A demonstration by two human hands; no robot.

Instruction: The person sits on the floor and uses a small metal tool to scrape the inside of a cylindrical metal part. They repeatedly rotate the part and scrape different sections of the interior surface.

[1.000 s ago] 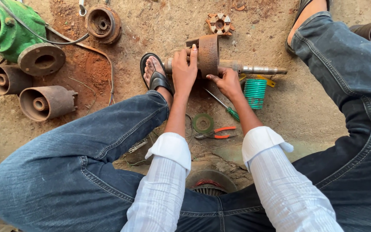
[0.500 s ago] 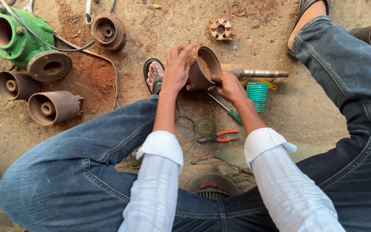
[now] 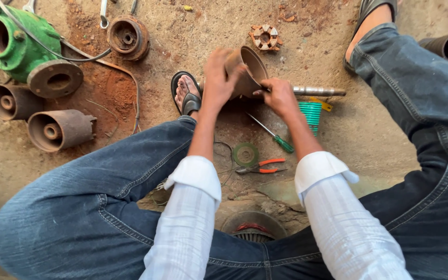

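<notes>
A rusty brown cup-shaped metal housing (image 3: 249, 67) sits tilted on a steel shaft (image 3: 318, 91) that lies on the dirt ground. My left hand (image 3: 219, 78) grips the housing's left side from above. My right hand (image 3: 280, 96) holds the shaft just right of the housing, fingers against its rim. Both sleeves are white and rolled up. I sit with jeans-clad legs spread around the work.
A green-handled screwdriver (image 3: 275, 136), orange pliers (image 3: 261, 166), green tape roll (image 3: 245, 154) and teal coil (image 3: 311, 114) lie near my wrists. A green pump body (image 3: 14, 44), rusty housings (image 3: 58, 129) (image 3: 128, 36) and a small impeller (image 3: 264, 37) lie around. My sandalled foot (image 3: 186, 93) is beside the housing.
The housing has tipped from square on the shaft to tilted, its open mouth now facing up and right. My left hand shifted over its top; the view moved slightly.
</notes>
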